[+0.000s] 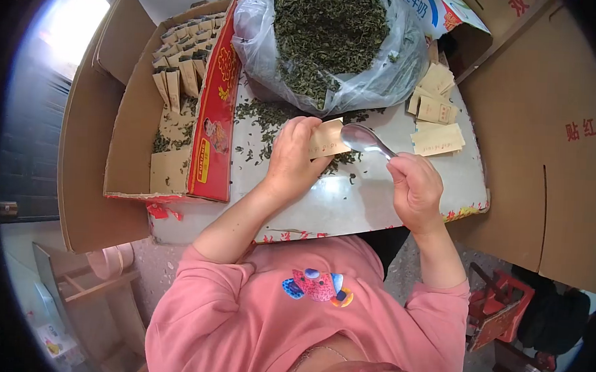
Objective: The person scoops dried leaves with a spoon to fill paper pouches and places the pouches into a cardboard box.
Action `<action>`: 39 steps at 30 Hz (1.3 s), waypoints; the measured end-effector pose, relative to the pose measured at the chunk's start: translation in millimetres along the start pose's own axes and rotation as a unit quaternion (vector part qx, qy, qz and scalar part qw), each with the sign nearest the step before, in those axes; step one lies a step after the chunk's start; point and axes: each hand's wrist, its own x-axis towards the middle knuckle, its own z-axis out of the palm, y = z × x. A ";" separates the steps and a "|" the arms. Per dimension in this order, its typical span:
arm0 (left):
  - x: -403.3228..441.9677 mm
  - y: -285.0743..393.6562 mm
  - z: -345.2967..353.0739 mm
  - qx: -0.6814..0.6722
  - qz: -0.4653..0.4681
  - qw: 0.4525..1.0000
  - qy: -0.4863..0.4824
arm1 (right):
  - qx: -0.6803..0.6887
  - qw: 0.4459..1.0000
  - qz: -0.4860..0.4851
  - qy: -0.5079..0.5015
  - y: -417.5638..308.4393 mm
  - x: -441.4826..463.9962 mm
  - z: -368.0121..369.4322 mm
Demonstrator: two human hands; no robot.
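My left hand (294,156) is closed around a small tan paper packet (328,138), held over the table. In my right hand (417,188) is a metal spoon (365,138), gripped by its handle. The spoon's bowl is at the packet's right end; whether they touch I cannot tell. Just beyond both hands stands a clear plastic bag (254,41), open at the top and heaped with dried dark-green leaves (328,31). Loose leaves (264,118) lie scattered on the table under and around my left hand.
At left, an open cardboard box (130,139) with a red side panel holds rows of upright packets (176,81). Flat paper packets (438,139) lie in stacks on the right of the white table (370,209). Large cardboard (532,143) rises at right; a red stool (505,305) stands below.
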 end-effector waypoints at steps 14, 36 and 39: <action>-3.6 -6.2 3.1 -0.018 0.001 1.000 0.017 | -0.008 1.000 -0.020 -0.004 1.0 9.6 -3.5; -6.9 -12.3 10.8 -0.047 0.054 0.997 0.030 | 0.321 0.800 0.485 -0.148 7.5 54.7 24.3; -5.0 -10.6 6.5 -0.062 0.020 0.998 0.023 | 0.388 0.745 0.528 -0.130 20.3 57.2 23.8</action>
